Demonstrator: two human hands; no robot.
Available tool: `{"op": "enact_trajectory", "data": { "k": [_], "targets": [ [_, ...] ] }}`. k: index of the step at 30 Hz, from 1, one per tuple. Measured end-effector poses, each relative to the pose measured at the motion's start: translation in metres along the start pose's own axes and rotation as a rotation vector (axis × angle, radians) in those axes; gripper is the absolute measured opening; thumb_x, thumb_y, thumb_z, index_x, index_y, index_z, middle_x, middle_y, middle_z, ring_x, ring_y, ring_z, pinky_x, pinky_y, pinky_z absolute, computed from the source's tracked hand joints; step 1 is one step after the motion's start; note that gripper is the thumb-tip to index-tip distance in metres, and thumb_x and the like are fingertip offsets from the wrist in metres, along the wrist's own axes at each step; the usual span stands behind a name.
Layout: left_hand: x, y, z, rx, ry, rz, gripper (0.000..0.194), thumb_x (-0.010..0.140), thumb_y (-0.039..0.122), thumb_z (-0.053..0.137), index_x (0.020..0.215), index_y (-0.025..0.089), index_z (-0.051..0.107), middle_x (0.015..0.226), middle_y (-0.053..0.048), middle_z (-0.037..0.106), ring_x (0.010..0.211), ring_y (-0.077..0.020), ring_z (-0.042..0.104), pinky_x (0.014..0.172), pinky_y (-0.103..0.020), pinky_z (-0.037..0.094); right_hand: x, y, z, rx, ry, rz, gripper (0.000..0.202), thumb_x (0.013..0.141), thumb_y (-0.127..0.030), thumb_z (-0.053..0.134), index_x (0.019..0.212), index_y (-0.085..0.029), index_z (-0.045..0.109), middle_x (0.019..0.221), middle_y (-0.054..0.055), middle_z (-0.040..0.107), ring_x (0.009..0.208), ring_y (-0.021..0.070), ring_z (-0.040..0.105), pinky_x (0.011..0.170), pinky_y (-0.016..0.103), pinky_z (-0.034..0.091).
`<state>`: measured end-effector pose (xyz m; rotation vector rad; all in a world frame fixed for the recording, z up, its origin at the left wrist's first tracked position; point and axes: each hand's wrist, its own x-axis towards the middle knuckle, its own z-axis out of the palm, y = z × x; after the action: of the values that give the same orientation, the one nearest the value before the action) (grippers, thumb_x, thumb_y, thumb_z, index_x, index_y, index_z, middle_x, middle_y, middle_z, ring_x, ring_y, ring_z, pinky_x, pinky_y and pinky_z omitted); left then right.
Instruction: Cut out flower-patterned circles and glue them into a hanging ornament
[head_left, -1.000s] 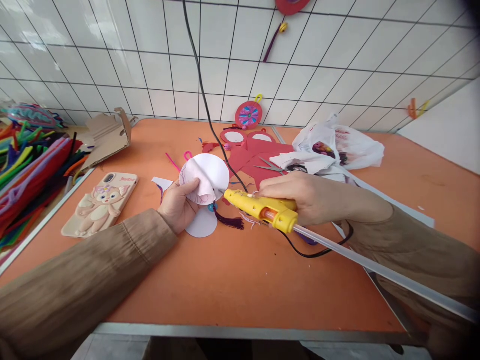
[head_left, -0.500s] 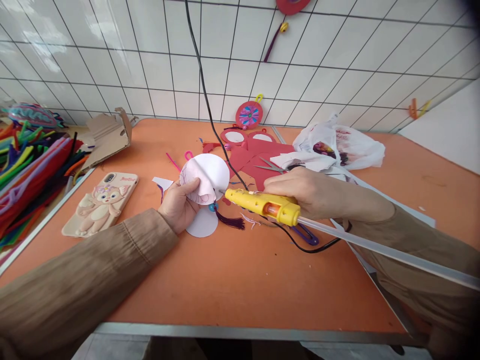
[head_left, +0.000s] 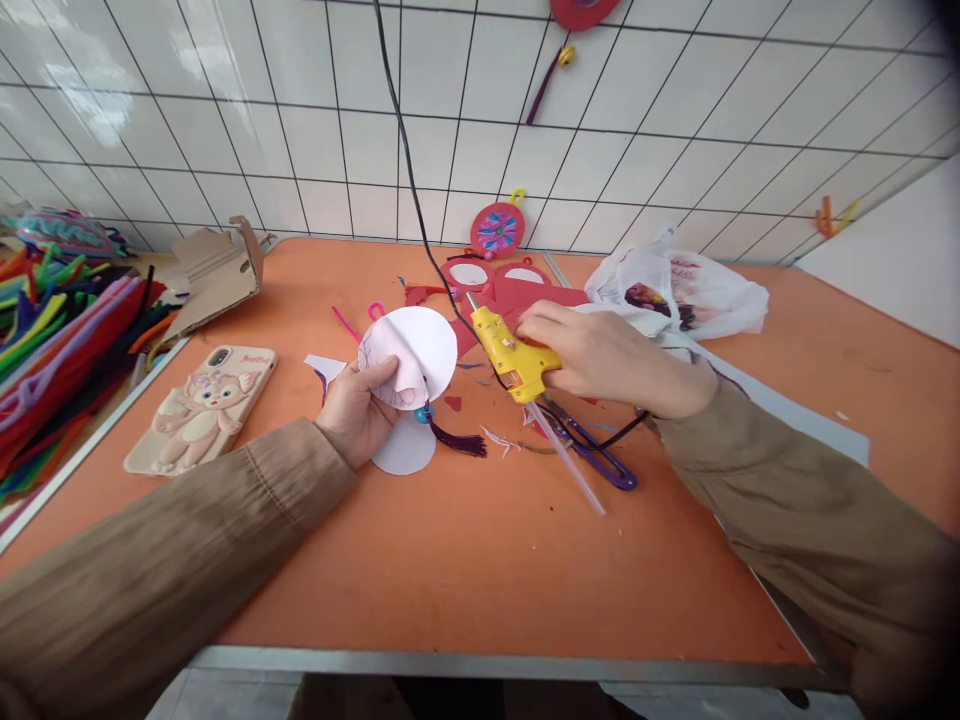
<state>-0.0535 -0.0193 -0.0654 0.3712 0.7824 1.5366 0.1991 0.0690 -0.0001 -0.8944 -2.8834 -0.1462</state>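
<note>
My left hand [head_left: 361, 405] is closed on a round white paper disc [head_left: 431, 345], its thumb pressing a folded flap with drawn lines. From the disc's lower edge hang a blue bead [head_left: 423, 415] and a dark purple tassel [head_left: 461, 440]. Below it, another white paper circle [head_left: 406, 450] lies on the table. My right hand [head_left: 600, 350] is wrapped round the handle of a yellow hot glue gun [head_left: 512, 350], whose nozzle points up and to the left, apart from the disc. A clear glue stick [head_left: 570, 462] sticks out of its back end.
Red paper pieces [head_left: 536, 292] and a purple-handled cutter [head_left: 600, 455] lie near the gun. A black cable [head_left: 401, 130] hangs down across the middle. A phone [head_left: 206, 410] and colourful pipe cleaners [head_left: 71, 340] are at left; a white plastic bag [head_left: 720, 295] stands back right.
My right hand has drawn the glue gun's nozzle away from the disc and turned it upward, the glue stick now slanting down. My left hand and the disc stay almost still.
</note>
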Motion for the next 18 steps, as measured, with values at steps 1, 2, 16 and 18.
{"op": "enact_trajectory", "data": {
  "k": [1, 2, 16, 18],
  "targets": [
    [-0.001, 0.0, 0.002, -0.003, 0.006, 0.001, 0.027, 0.082, 0.005, 0.064, 0.108, 0.012, 0.069, 0.078, -0.006, 0.076, 0.068, -0.0195, 0.071, 0.064, -0.031, 0.059, 0.001, -0.001, 0.004, -0.066, -0.014, 0.028, 0.017, 0.083, -0.012, 0.047, 0.098, -0.014, 0.056, 0.103, 0.011, 0.058, 0.07, 0.0167, 0.046, 0.057, 0.031, 0.024],
    [-0.002, 0.0, 0.003, -0.006, 0.01, 0.002, 0.027, 0.082, 0.004, 0.063, 0.108, 0.011, 0.069, 0.077, -0.006, 0.076, 0.068, -0.0196, 0.071, 0.064, -0.031, 0.059, 0.002, -0.002, 0.007, -0.112, -0.023, 0.047, 0.02, 0.082, -0.013, 0.047, 0.1, -0.014, 0.057, 0.103, 0.011, 0.058, 0.069, 0.0168, 0.046, 0.056, 0.031, 0.024],
    [-0.01, -0.003, 0.011, 0.041, -0.072, 0.023, 0.02, 0.079, 0.008, 0.071, 0.099, 0.012, 0.069, 0.078, -0.007, 0.077, 0.066, -0.0214, 0.073, 0.059, -0.03, 0.061, 0.007, 0.009, 0.024, 0.262, -0.102, -0.171, 0.061, 0.071, -0.014, 0.055, 0.132, -0.019, 0.056, 0.127, 0.014, 0.062, 0.11, 0.0293, 0.062, 0.086, 0.041, 0.05],
    [-0.011, -0.003, 0.012, 0.033, -0.082, 0.024, 0.03, 0.078, 0.009, 0.072, 0.108, 0.013, 0.068, 0.082, -0.007, 0.078, 0.072, -0.0222, 0.075, 0.064, -0.03, 0.062, 0.008, 0.004, 0.018, 0.339, 0.015, -0.174, 0.053, 0.072, -0.017, 0.056, 0.125, -0.019, 0.059, 0.131, 0.014, 0.061, 0.12, 0.0319, 0.058, 0.097, 0.047, 0.047]
  ]
}}
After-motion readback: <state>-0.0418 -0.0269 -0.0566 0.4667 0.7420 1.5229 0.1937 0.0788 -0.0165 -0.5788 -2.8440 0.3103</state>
